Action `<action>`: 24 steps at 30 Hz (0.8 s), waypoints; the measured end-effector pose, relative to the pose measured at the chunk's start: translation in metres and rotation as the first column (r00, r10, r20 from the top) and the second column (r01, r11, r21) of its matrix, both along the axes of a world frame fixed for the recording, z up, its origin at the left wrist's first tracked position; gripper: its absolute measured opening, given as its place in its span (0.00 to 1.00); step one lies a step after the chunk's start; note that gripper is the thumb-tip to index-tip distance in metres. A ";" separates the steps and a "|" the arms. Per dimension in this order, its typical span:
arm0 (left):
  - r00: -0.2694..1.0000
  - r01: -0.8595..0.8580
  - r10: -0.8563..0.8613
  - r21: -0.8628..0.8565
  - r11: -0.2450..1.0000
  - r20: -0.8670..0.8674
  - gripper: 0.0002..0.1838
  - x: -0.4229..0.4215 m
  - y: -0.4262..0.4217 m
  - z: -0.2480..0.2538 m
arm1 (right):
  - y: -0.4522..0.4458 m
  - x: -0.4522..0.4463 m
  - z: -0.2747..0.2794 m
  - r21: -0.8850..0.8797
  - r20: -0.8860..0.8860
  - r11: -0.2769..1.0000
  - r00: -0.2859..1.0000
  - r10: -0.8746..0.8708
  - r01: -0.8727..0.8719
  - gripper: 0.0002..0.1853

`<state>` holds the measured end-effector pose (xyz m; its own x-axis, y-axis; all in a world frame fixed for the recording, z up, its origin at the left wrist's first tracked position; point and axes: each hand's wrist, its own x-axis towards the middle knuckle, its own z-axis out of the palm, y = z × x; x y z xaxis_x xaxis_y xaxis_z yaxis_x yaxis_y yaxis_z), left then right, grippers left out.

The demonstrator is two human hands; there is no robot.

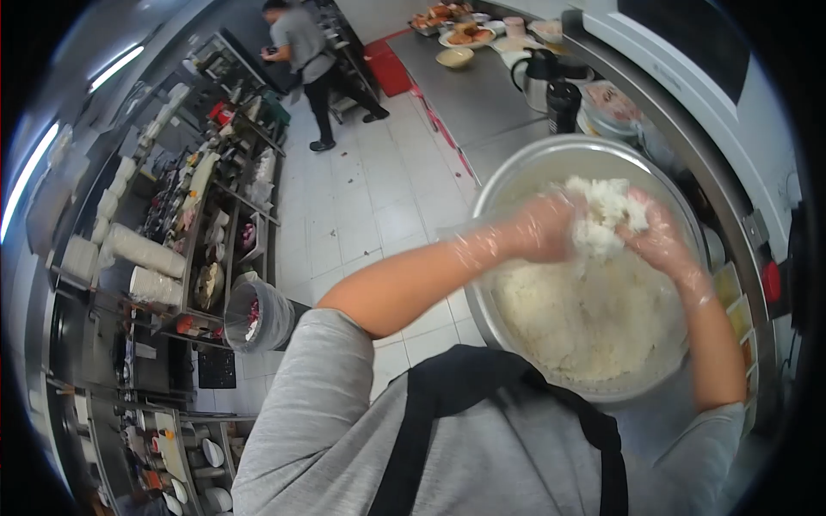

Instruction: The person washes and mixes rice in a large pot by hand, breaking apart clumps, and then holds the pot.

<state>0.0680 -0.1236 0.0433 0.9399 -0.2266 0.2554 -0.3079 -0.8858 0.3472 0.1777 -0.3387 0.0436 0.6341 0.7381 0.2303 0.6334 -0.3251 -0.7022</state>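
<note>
Both my hands wear clear plastic gloves and are raised over a large round metal pot (502,185). A clump of white rice (600,215) is held between them. My left hand (551,225), slightly blurred, presses the clump from the left. My right hand (661,230) has its fingers curled around the clump's right side. Below them, cooked rice (585,322) covers the bottom of the pot, partly veiled by what looks like steam.
A steel counter (482,120) holds a steel jug (535,79), a black bottle (564,107), a bowl (454,58) and a plate of food (467,36). A person (305,64) walks at the back. Shelves and a lined bin (260,316) stand left.
</note>
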 end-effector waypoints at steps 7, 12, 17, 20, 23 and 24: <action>0.999 0.044 -0.045 -0.178 0.983 0.003 0.21 0.006 0.004 0.048 | -0.011 -0.032 0.063 -0.214 0.067 0.974 0.996 -0.060 0.073 0.21; 0.990 -0.084 0.074 -0.074 0.994 -0.119 0.12 0.008 -0.011 0.049 | -0.002 -0.017 0.061 -0.421 0.229 0.885 0.967 -0.110 0.200 0.17; 0.904 0.383 -0.401 -0.137 0.914 -0.148 0.16 0.020 -0.001 -0.015 | -0.024 0.073 -0.022 -0.219 0.066 0.965 0.985 0.161 -0.144 0.22; 0.889 0.430 -0.454 -0.242 0.869 -0.050 0.18 0.020 0.008 -0.037 | -0.045 0.113 -0.070 -0.512 0.106 0.859 0.989 0.101 -0.032 0.27; 0.948 0.189 -0.243 -0.253 0.949 -0.204 0.21 0.008 0.007 -0.062 | -0.024 0.104 -0.062 -0.732 0.004 0.608 0.896 -0.445 0.306 0.34; 0.955 0.208 -0.254 -0.265 0.942 -0.153 0.22 0.005 0.006 -0.061 | -0.022 0.117 -0.077 -0.738 0.106 0.578 0.907 -0.408 0.347 0.33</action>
